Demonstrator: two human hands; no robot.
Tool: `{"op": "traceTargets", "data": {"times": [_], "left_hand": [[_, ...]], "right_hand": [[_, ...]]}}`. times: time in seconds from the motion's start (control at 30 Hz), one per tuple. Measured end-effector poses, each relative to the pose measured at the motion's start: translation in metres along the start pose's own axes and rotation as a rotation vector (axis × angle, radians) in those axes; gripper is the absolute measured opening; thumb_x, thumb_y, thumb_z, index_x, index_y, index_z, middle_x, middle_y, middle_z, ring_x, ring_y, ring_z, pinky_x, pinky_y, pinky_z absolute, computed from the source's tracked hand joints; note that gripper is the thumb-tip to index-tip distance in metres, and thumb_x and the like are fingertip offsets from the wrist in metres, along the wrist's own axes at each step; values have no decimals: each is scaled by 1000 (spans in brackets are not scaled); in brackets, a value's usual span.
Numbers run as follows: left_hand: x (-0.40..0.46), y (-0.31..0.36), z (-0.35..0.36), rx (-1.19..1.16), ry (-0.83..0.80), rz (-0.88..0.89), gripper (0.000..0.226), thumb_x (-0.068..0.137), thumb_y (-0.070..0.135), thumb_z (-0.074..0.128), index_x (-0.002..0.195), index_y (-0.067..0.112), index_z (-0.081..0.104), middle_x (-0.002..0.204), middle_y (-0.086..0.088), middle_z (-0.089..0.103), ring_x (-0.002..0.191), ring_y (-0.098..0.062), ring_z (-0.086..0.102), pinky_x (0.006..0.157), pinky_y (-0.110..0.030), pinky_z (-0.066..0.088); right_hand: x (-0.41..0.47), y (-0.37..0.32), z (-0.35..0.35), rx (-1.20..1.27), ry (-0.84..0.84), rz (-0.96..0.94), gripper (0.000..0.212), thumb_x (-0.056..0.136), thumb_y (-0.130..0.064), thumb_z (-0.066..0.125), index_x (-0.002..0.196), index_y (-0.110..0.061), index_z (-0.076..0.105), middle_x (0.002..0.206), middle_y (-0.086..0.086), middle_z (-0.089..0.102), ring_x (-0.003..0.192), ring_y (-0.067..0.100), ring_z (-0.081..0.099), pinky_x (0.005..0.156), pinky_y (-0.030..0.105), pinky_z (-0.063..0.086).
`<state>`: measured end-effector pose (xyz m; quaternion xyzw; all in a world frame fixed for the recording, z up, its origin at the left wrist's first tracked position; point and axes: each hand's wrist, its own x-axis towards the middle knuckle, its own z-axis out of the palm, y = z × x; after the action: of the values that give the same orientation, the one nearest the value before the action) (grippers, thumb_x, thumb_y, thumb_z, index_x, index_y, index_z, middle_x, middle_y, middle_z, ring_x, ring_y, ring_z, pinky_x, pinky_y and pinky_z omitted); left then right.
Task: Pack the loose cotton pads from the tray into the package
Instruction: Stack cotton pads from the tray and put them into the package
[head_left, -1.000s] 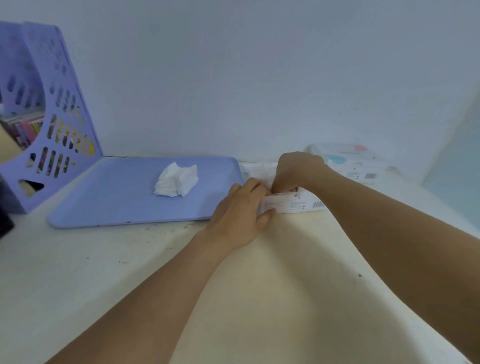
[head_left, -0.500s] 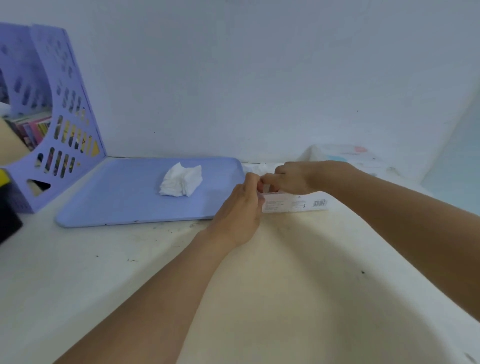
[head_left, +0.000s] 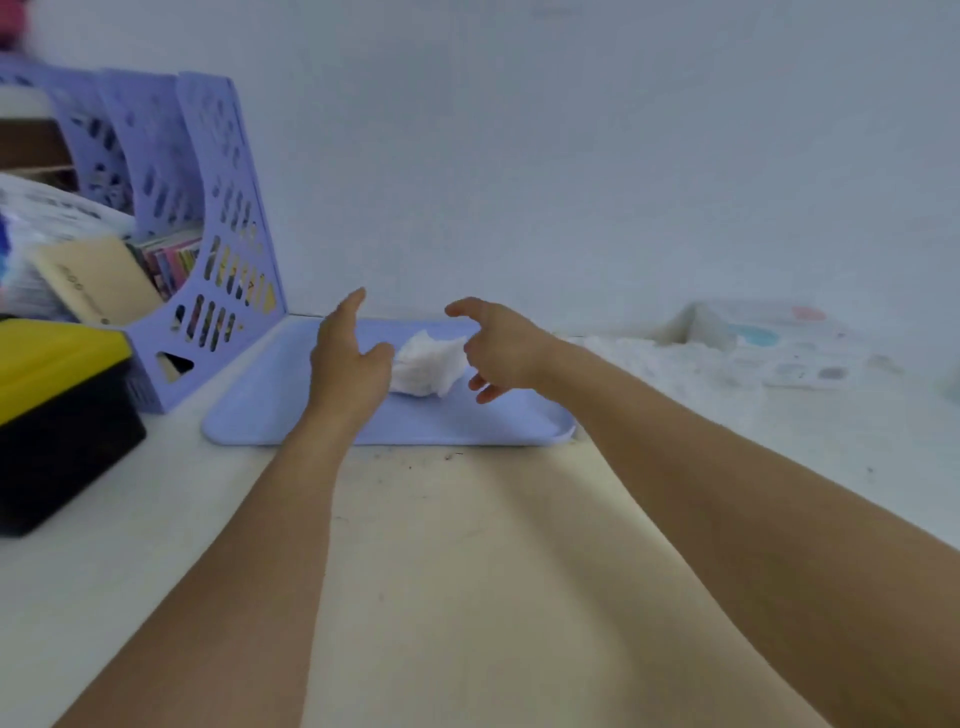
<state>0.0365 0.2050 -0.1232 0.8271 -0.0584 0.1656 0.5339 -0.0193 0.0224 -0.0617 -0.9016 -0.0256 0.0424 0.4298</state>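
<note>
cotton pads (head_left: 427, 364): heap on tray (head_left: 270, 415), long axis left-right | hands: left (head_left: 349, 364), right (head_left: 501, 349) both spread, empty

Home desk nook: purple file rack (head_left: 208, 249) of books against plain wall.

Nothing here can be read. The print on the tan booklet (head_left: 98, 291) is too blurred.

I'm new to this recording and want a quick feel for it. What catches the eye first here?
Two bare forearms reach in, the left hand and right hand open on either side of a white heap of cotton pads on the lilac tray. A matching lilac file rack stands far left against the wall.
</note>
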Motion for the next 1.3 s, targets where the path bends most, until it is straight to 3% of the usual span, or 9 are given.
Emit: {"op": "traceTargets", "data": {"times": [0.13,0.23,0.4,0.53,0.7,0.93,1.07,1.2,1.3], "left_hand": [[9,-22,9,69,-240,-37,49,104,14,45,149,34,44,164,-6,28,149,-24,31,111,-32,31],[4,-14,9,166,-296,-36,37,108,26,37,138,23,59,142,-4,56,126,-23,52,97,-30,40],[4,-9,6,70,-220,-114,17,102,23,50,102,23,67,112,-7,70,91,-20,62,67,-26,44],[-10,8,18,19,-271,-208,27,96,31,64,119,19,55,113,-5,61,94,-18,62,71,-27,48],[-25,27,27,-355,-369,-368,54,92,20,68,141,15,45,123,-12,63,103,-23,67,82,-33,57],[-44,46,36,-912,-402,-450,23,98,5,60,119,-3,66,109,-15,73,89,-19,71,74,-27,59],[-51,52,49,-1071,-403,-548,20,99,5,57,114,-4,68,107,-14,73,80,-15,72,57,-20,54],[-48,47,55,-1044,-329,-562,28,96,10,65,123,6,66,111,-9,75,87,-15,74,69,-26,60],[-47,42,55,-845,-220,-433,39,90,7,73,128,13,65,119,-5,73,100,-17,72,72,-26,58]], "right_hand": [[52,16,27,-422,31,-152,74,88,1,59,153,-25,34,147,18,40,130,38,49,103,39,45],[62,22,32,-292,1,-215,58,86,-2,66,140,-20,54,136,7,59,122,23,57,94,21,41],[57,35,33,-61,-16,-255,48,79,10,66,121,-13,69,107,2,71,96,15,64,85,28,52],[41,49,25,-67,42,-363,46,78,13,69,118,-8,70,106,6,73,95,15,68,81,24,55],[8,50,11,1,87,-502,43,79,16,71,118,-1,68,108,4,70,87,-12,63,76,8,45],[-19,52,-19,-26,227,-450,70,82,-6,79,141,-29,49,110,-6,64,83,9,62,78,17,52],[-20,55,-36,-60,306,-447,36,79,-7,81,111,-19,70,101,2,71,73,10,62,70,17,49],[-22,56,-55,2,224,-414,15,84,-4,77,98,-8,73,92,15,73,75,20,63,77,42,55],[-35,49,-77,221,88,-346,19,94,-3,67,113,-2,70,108,19,72,96,28,71,90,41,58]]}}
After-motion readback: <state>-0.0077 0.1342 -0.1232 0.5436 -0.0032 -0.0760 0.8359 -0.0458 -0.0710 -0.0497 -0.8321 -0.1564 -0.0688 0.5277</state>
